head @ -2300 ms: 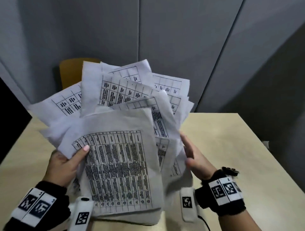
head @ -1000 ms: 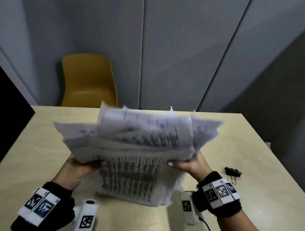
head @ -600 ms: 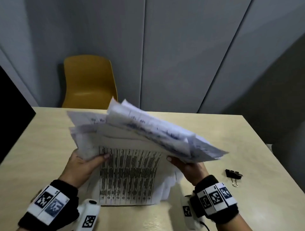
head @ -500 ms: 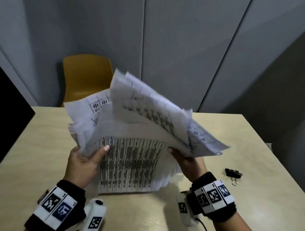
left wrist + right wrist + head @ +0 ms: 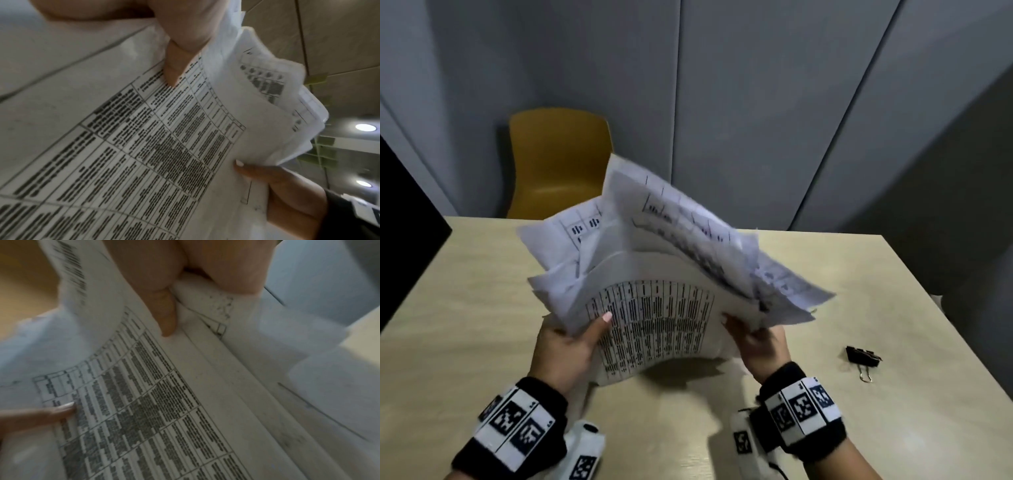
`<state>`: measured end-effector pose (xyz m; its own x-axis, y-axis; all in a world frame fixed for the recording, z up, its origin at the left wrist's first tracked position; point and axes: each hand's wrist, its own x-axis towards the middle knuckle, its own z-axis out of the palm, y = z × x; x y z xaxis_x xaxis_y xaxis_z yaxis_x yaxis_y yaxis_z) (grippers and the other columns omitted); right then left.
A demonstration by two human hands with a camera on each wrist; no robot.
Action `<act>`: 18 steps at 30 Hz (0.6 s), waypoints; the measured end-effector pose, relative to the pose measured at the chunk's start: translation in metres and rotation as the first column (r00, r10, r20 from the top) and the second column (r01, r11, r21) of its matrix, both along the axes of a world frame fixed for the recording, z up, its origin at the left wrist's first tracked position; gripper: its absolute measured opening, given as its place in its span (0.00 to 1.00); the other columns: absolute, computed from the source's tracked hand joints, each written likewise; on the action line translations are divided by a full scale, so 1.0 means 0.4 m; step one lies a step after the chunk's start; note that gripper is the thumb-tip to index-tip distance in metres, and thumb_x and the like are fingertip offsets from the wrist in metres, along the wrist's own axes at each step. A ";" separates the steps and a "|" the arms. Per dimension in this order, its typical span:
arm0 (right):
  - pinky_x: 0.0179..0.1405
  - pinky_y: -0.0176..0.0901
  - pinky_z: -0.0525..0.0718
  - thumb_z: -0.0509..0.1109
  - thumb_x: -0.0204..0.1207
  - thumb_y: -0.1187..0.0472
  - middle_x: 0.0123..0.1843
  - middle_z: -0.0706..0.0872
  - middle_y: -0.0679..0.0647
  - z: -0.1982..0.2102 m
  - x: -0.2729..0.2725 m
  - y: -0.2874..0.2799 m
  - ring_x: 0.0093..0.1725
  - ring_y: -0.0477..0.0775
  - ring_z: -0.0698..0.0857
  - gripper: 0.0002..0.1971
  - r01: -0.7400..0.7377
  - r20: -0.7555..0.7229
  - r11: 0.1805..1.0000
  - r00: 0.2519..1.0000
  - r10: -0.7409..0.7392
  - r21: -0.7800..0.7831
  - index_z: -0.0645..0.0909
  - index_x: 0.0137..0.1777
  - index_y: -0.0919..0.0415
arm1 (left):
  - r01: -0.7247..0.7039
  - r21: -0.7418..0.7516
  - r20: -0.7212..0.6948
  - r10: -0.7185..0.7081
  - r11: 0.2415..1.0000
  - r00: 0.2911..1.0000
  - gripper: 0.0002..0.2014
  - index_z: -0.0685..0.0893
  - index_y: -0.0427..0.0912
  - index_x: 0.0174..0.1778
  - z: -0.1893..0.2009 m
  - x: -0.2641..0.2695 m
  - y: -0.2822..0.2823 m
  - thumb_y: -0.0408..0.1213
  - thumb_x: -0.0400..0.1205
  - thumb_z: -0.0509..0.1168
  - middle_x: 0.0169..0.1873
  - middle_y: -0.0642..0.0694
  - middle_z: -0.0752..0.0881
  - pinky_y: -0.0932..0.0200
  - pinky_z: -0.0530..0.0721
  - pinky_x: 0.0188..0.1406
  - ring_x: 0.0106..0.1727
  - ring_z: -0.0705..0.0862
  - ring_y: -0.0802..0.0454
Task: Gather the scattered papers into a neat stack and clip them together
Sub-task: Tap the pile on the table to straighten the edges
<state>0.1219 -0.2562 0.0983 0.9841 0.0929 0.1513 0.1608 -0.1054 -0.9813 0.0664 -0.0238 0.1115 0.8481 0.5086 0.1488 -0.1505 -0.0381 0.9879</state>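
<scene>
Papers (image 5: 654,318) fanned, uneven, printed tables, bowed upward

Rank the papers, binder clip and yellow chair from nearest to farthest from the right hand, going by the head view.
1. Papers: gripped at their right edge by the right hand.
2. Binder clip: on the table, to that hand's right.
3. Yellow chair: beyond the table's far edge, to the left.

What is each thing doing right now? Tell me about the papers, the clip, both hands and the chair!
White printed papers: held up, bowed, edges fanned and uneven.
Black metal binder clip: lying on the table, unused.
Left hand: grips the papers' left edge.
Right hand: grips the papers' right edge.
Yellow plastic chair: standing behind the table.
Light wooden table: bears the clip.
</scene>
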 end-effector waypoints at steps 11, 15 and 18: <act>0.49 0.36 0.87 0.87 0.37 0.43 0.44 0.93 0.46 0.056 -0.015 -0.011 0.48 0.45 0.90 0.36 -0.117 0.020 0.944 0.993 0.117 0.309 0.87 0.49 0.55 | 0.203 0.131 0.037 -0.209 0.970 0.977 0.24 0.83 0.39 0.51 0.017 -0.016 0.038 0.14 0.63 0.73 0.36 0.74 0.87 0.82 0.78 0.44 0.43 0.84 0.77; 0.45 0.35 0.86 0.83 0.44 0.58 0.41 0.92 0.44 0.074 0.011 -0.018 0.45 0.44 0.90 0.28 -0.122 0.086 0.951 0.991 0.102 0.285 0.82 0.48 0.59 | 0.204 0.142 0.072 -0.215 0.969 0.974 0.25 0.79 0.31 0.55 0.037 -0.004 0.058 0.12 0.62 0.69 0.37 0.69 0.89 0.76 0.82 0.44 0.43 0.86 0.72; 0.41 0.32 0.86 0.82 0.48 0.66 0.37 0.92 0.44 0.092 0.019 -0.020 0.40 0.42 0.90 0.21 -0.144 0.111 0.960 0.987 0.120 0.240 0.83 0.43 0.61 | 0.194 0.084 0.043 -0.198 0.977 0.979 0.22 0.82 0.40 0.46 0.034 -0.001 0.064 0.16 0.60 0.74 0.31 0.69 0.88 0.78 0.82 0.38 0.38 0.85 0.74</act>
<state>0.1297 -0.2643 0.1352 0.9457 0.1693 0.2775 0.2501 0.1662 -0.9538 0.0660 0.0019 0.1250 0.9205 0.3179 0.2272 -0.2126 -0.0804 0.9738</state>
